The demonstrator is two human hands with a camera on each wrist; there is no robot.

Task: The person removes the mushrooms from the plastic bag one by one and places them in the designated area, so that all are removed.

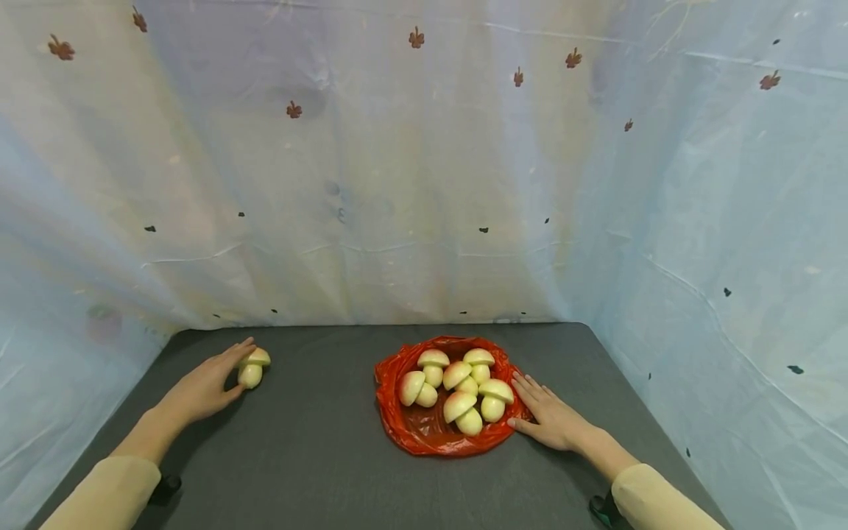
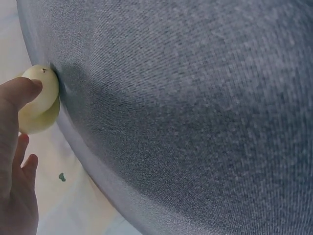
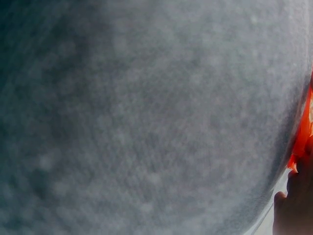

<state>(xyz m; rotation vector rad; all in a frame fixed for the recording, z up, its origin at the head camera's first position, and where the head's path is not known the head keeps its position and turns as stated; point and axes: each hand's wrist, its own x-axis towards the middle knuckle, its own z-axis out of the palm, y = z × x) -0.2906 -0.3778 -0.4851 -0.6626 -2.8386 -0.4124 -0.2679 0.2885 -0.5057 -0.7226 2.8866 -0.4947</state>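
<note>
The right wrist view is blurry. It shows mostly the gray table (image 3: pixel 146 117), with only a strip of the red bag (image 3: pixel 304 132) and a bit of the right hand (image 3: pixel 296 205) at the edge. The left wrist view cuts off most of the left hand (image 2: pixel 14 166), so only some fingers and one pale mushroom (image 2: pixel 40 100) show there.

The red plastic bag (image 1: pixel 424 430) lies open and flat in the middle of the table (image 1: pixel 318 456). Six toy mushrooms (image 1: pixel 457 386) lie in it, packed close together. Some cover parts of others, so not every stem can be seen.

One more mushroom (image 1: pixel 252 368) lies alone on the table, well apart from the bag, near the far left corner. The left hand (image 1: pixel 205 390) is around it, with a finger on top of the cap and the thumb by the stem, holding it lightly.

The right hand (image 1: pixel 546 416) lies flat, fingers straight and loose, touching the right edge of the bag and holding nothing.

There is bare table between the two hands and in front of the bag. A pale curtain (image 1: pixel 424 184) with small leaf shapes hangs close around the back and both sides.
</note>
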